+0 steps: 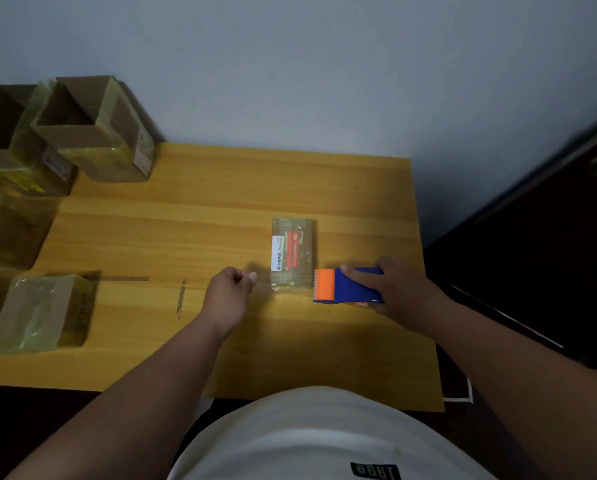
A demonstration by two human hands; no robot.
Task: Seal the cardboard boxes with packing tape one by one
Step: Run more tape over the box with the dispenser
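A small flat box [293,254] w/ a red & white label lies mid-table, wrapped in shiny tape. A blue & orange tape tool [347,285] sits just right of it. More brown boxes [92,133] stand at the left; one is open on top.

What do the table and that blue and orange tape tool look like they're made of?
The table looks like wood or wood-look laminate: yellowish, smooth, with grain lines. The tape tool, gripped by the right hand, seems moulded plastic: solid, even blue and orange colour.

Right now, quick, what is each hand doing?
Left hand: fingers curled, holding nothing that shows.
Right hand: gripping the blue tape dispenser.
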